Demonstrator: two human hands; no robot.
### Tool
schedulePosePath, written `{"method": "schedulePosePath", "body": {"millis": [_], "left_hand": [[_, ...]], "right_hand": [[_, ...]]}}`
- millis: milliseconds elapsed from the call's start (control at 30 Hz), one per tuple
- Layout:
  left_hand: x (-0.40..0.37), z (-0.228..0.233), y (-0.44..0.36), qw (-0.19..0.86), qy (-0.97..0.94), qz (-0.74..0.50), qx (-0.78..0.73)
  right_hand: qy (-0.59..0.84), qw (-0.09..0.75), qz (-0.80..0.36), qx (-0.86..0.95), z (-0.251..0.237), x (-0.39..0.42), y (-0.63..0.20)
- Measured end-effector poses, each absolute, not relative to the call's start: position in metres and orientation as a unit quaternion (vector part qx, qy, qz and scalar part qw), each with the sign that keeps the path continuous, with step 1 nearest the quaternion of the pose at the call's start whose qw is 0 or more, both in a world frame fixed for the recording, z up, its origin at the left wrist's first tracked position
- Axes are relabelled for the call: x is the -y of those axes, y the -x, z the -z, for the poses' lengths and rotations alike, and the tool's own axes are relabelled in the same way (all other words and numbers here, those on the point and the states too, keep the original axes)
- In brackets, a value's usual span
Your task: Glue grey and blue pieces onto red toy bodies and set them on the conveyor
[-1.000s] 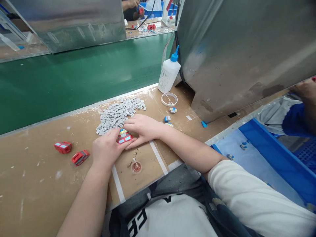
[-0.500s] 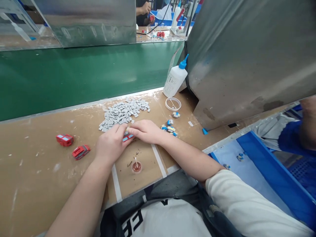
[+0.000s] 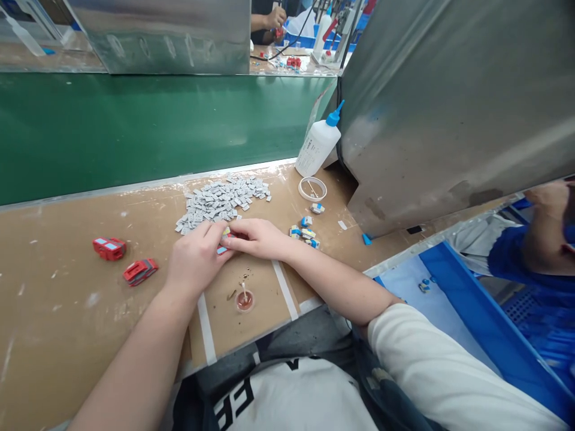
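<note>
Head view: both hands, left hand (image 3: 196, 258) and right hand (image 3: 259, 237), pinch the small red toy car (image 3: 223, 244), which could slip into the grey chip pile (image 3: 220, 202) at 12 o'clock.

Both bare forearms are being stretched forward and inward until the hands meet. The left hand (image 3: 195, 258) is being held palm down, its fingers curled and pinched towards the right. The right hand (image 3: 260, 238) is being laid low, knuckles up, its fingertips being pressed against those of the left.
</note>
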State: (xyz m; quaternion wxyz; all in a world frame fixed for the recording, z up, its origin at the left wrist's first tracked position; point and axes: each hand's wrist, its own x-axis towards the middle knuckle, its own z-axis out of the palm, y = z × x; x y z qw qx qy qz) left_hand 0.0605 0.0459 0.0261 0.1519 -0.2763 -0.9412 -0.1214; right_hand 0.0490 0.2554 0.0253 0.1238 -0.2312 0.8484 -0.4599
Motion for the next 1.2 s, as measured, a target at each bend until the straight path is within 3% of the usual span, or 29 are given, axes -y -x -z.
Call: {"method": "schedulePosePath", "body": {"millis": [100,200,300,400,567,667,767,967,1100,1200], "left_hand": [[-0.044,-0.025,-0.059,0.161,0.269,0.133,0.94],[-0.044,-0.025,-0.058,0.172,0.265,0.151,0.937],[-0.044,-0.025,-0.059,0.175,0.264,0.159,0.935],[-0.044,-0.025,-0.059,0.176,0.259,0.177,0.933],[-0.041,-0.028,-0.057,0.142,0.21,0.21,0.944],[-0.04,-0.032,-0.056,0.122,0.18,0.215,0.952],[-0.04,-0.034,-0.056,0.134,0.162,0.214,0.954],[-0.04,-0.034,-0.054,0.138,0.15,0.197,0.959],[-0.038,-0.034,-0.054,0.134,0.153,0.195,0.96],[-0.037,-0.034,-0.055,0.154,0.147,0.193,0.958]], "right_hand": [[0.163,0.088,0.592,-0.785,-0.025,-0.266,-0.039],[0.03,-0.084,0.741,-0.666,-0.024,-0.276,-0.027],[0.007,-0.178,0.764,-0.62,-0.02,-0.274,-0.026],[0.122,-0.194,0.702,-0.674,-0.016,-0.264,-0.037],[0.411,-0.173,0.395,-0.803,-0.019,-0.26,-0.061],[0.487,-0.147,0.281,-0.814,-0.021,-0.261,-0.063],[0.501,-0.156,0.256,-0.812,-0.023,-0.263,-0.057],[0.436,-0.259,0.292,-0.811,-0.026,-0.269,-0.056],[0.535,-0.205,0.238,-0.785,-0.027,-0.265,-0.058],[0.472,-0.184,0.242,-0.828,-0.029,-0.265,-0.055]]}}
